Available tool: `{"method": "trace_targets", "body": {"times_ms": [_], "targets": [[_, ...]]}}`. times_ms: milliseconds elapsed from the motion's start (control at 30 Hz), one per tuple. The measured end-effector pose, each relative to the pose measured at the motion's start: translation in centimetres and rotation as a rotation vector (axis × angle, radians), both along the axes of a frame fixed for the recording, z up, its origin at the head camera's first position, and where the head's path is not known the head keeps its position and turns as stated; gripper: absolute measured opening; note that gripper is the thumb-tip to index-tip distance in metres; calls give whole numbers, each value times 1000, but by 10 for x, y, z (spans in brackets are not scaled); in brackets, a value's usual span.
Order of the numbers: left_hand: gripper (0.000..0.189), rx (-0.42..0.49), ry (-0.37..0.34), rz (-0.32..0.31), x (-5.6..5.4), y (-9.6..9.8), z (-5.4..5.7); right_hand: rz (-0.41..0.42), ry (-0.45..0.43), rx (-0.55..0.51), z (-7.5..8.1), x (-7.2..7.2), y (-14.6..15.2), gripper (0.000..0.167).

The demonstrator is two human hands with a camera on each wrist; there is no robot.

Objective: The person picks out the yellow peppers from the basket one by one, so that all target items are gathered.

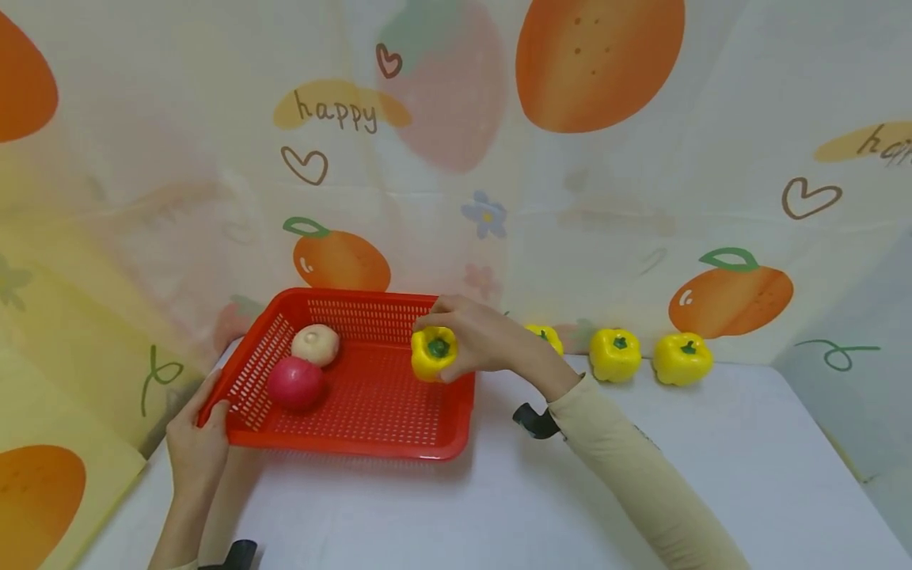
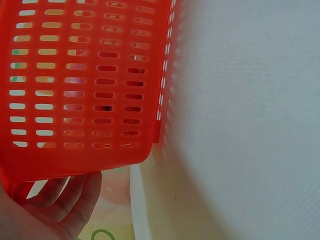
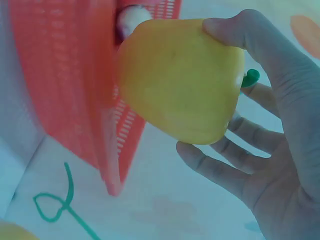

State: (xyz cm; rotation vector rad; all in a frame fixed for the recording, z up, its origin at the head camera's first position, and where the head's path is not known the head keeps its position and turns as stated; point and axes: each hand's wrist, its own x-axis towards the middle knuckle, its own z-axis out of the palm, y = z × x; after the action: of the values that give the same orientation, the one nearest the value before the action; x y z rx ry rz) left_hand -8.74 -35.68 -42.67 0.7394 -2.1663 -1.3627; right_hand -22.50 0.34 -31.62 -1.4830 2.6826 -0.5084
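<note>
My right hand (image 1: 473,331) holds a yellow bell pepper (image 1: 432,355) over the right end of a red plastic basket (image 1: 370,454). Its green stem faces my head camera. In the right wrist view, thumb and fingers grip the yellow bell pepper (image 3: 182,82) beside the basket's rim (image 3: 112,170). At the basket's left end, my left hand (image 1: 195,443) grips the rim, and the basket is tilted. Inside, toward the left, a pinkish-red round item (image 1: 296,383) lies against a cream-coloured round item (image 1: 316,345).
To the right along the back of the white table (image 1: 570,491) stand two more yellow bell peppers, one near the middle (image 1: 615,355) and one farther right (image 1: 682,359). Another yellow pepper (image 1: 547,336) is partly hidden behind my right wrist. A fruit-print cloth (image 1: 427,214) hangs behind.
</note>
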Motion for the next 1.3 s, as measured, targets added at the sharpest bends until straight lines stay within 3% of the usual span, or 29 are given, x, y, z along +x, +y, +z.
{"method": "trace_targets", "body": {"times_ms": [267,467,833,1067,1300], "targets": [[44,27,23,-6,-2,0,-3,-5,37,-69,6,4,31,60],[43,0,41,8,-4,-2,-4,-24,71,-46,3,-2,58,60],[44,3,30,8,-5,-2,-4,-109,20,-72,-4,-4,112,58],[44,4,15,6,-3,-3,-3,-216,-58,-87,-1,-6,155,62],[44,16,2,-2,-3,-2,-2,-318,-71,-58,3,-5,202,61]]}}
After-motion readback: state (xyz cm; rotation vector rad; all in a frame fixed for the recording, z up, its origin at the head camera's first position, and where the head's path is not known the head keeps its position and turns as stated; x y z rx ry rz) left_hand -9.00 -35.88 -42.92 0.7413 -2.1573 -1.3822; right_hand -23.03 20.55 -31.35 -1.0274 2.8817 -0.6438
